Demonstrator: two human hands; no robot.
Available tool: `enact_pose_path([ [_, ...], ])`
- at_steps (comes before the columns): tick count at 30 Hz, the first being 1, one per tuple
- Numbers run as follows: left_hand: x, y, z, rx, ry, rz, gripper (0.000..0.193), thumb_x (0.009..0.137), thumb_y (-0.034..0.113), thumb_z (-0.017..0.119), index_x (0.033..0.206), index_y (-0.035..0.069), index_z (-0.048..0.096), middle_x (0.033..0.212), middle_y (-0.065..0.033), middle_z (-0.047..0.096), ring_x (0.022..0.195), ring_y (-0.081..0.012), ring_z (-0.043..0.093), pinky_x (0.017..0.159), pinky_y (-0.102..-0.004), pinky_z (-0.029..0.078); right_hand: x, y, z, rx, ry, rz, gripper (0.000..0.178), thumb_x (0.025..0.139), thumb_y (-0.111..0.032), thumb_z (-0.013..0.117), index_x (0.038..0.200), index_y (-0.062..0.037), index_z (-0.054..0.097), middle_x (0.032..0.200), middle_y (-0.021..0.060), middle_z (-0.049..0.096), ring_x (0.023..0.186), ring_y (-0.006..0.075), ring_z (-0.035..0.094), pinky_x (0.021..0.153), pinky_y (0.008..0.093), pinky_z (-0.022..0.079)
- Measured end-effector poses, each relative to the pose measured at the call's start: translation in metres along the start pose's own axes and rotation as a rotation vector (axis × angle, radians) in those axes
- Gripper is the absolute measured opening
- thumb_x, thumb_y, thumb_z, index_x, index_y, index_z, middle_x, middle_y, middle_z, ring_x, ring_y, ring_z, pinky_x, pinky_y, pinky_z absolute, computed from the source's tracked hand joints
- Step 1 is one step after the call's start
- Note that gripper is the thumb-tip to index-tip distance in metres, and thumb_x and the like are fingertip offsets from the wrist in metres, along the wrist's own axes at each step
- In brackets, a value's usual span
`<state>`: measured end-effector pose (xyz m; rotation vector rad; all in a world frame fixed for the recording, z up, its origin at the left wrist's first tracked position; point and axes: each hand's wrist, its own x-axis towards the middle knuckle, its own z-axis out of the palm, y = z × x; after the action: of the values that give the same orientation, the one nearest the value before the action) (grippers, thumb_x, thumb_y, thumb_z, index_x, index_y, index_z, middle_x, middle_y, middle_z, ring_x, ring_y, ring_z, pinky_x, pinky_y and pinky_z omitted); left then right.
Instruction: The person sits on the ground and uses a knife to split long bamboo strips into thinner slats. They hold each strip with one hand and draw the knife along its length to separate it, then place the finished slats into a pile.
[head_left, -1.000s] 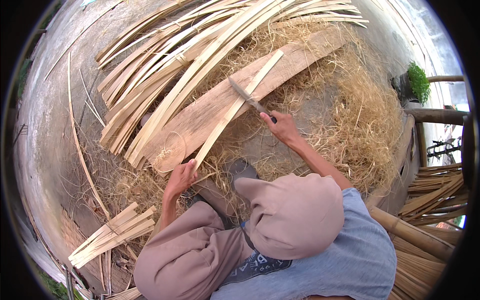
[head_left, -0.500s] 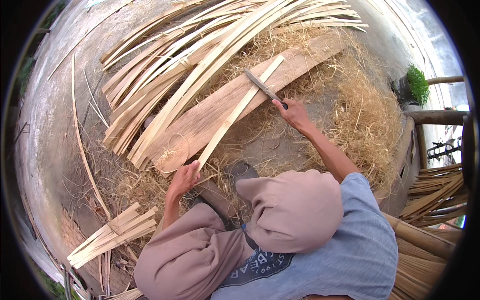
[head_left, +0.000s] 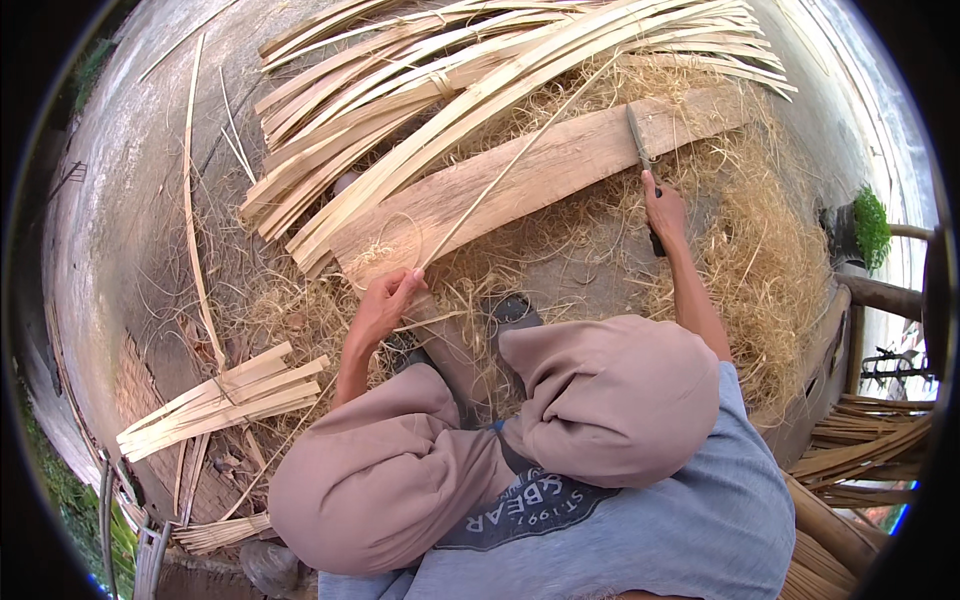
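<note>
L hand [head_left: 387,302]: closed on near end of a thin pale strip [head_left: 515,165], thumb + fingers pinching it; back of hand up, tips pointing up & to R.
L forearm: comes up past L knee, wrist bent a bit twd R.
R hand [head_left: 664,208]: wrapped tight round dark handle of a knife [head_left: 636,137]; butt of handle sticks out below fist.
R forearm: reached well fwd, running up past outer side of R knee, hand farther out than L.
Knife: blade points up/away, tip tilted slightly L, over far part of plank; can't tell if it touches wood. Well apart from strip.
Strip: seen almost edge-on, slants from L hand up to R, across plank; far end out over shavings nr the pile.
Plank [head_left: 590,160]: broad, brown, lying diagonally in front of feet, L end just beyond L hand; curled shaving loop on that end.
Knees: brown cloth over both, btwn the forearms; grey-blue shirt [head_left: 640,530] below.
Shavings [head_left: 740,270]: tangled, straw-coloured, heaped R of plank, also under & around it.
Pile [head_left: 450,128]: many long flat strips, just beyond plank.
Bundle [head_left: 220,405]: short pale strips, tied, on ground at lower L.
Plant [head_left: 872,228]: green, far R.
</note>
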<state>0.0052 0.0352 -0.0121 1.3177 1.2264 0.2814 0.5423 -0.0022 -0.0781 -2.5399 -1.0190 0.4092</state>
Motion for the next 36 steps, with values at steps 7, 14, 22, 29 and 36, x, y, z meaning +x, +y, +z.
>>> enact_pose_path([
  [7,-0.014,0.017,0.014,0.218,0.265,0.048,0.035,0.093,0.036,0.076,0.109,0.005,0.075,0.069,-0.0018,0.061,0.064,-0.01,0.055,0.058,-0.0296,0.041,-0.119,-0.074,0.026,0.624,-0.027,0.088,0.067,0.1,-0.066,0.053,0.086,-0.0014,0.065,0.063,0.0127,0.063,0.058,0.0241,0.068,0.055,0.0385,0.05],
  [14,-0.063,-0.073,0.016,0.574,0.456,0.405,0.067,0.078,0.021,0.087,0.138,0.008,0.06,0.124,-0.0175,0.064,0.114,-0.0367,0.061,0.098,-0.044,0.05,-0.15,-0.088,0.035,-0.047,-0.062,-0.342,0.057,0.098,-0.058,0.062,0.083,-0.0025,0.061,0.072,0.0212,0.066,0.07,0.0423,0.067,0.063,0.0514,0.049],
  [22,-0.175,-0.198,-0.065,1.016,0.652,0.423,0.045,0.088,0.013,0.077,0.132,0.009,0.065,0.114,-0.0126,0.067,0.102,-0.0328,0.063,0.09,-0.0456,0.049,-0.095,-0.067,0.021,0.072,0.051,-0.159,0.069,0.098,-0.066,0.055,0.079,0.0001,0.063,0.066,0.0162,0.061,0.063,0.0327,0.061,0.062,0.0465,0.047],
  [29,-0.086,-0.031,-0.023,0.418,0.206,-0.002,0.025,0.107,0.028,0.056,0.115,0.009,0.07,0.073,-0.0062,0.067,0.06,-0.0211,0.061,0.058,-0.0377,0.047,-0.109,-0.088,-0.004,0.233,0.126,-0.233,0.067,0.099,-0.064,0.056,0.078,0.0002,0.062,0.065,0.0148,0.06,0.061,0.0288,0.059,0.06,0.0435,0.046],
  [36,-0.002,-0.008,-0.001,0.215,0.029,-0.013,0.046,0.106,0.04,0.057,0.084,0.002,0.073,0.054,-0.0022,0.061,0.053,-0.0116,0.055,0.052,-0.0314,0.041,-0.074,-0.091,0.007,0.061,-0.007,-0.204,0.073,0.1,-0.066,0.052,0.075,0.002,0.061,0.068,0.0208,0.062,0.067,0.0374,0.06,0.067,0.0482,0.047],
])
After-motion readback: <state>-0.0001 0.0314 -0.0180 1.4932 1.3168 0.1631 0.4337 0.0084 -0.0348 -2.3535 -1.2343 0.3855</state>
